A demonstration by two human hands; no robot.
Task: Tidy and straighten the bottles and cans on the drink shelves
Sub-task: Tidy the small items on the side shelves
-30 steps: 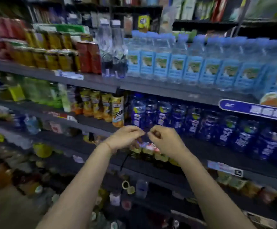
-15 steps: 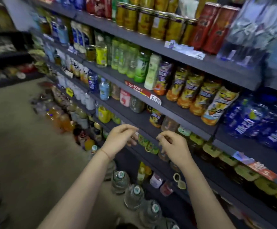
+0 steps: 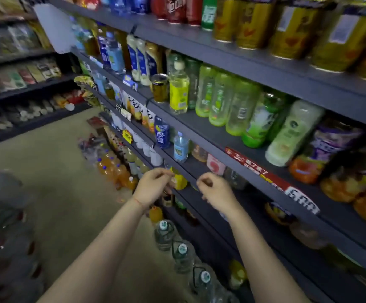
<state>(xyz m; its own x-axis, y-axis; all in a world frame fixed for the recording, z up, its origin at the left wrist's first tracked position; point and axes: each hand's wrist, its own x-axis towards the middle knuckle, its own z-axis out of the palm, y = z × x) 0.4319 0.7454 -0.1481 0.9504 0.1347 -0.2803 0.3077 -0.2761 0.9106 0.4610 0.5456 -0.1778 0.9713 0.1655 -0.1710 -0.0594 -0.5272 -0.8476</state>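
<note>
Left hand [image 3: 153, 189] loosely curled, fingertips pinched toward thumb, holding nothing; thin red thread [image 3: 138, 201] at the wrist. Right hand [image 3: 216, 194] the same: narrow, fingers bent in, empty, raised just in front of the grey shelf edge [image 3: 186, 171]. Hands near each other, apart, with a yellow bottle [image 3: 178, 181] showing between them on the lower shelf.

Against half a second ago: same pose and same gap between the hands, but view swung further left along the aisle, so the blue bottles at far right gone from sight and more floor [image 3: 53, 171] and the far rack [image 3: 24, 84] now visible.

Just above the hands, a small water bottle [image 3: 180, 147] and a dark blue bottle [image 3: 162, 133] upright with bare shelf beside them. One shelf up, a yellow-labelled bottle [image 3: 178, 88] upright next to a gold can [image 3: 160, 87]; to its right, green bottles [image 3: 221, 99] leaning, a pale bottle [image 3: 291, 134] tilted most. Top shelf packed with gold cans [image 3: 287, 27].

Below, large water jugs [image 3: 164, 235] lined along the shelf foot; open floor to the left.
</note>
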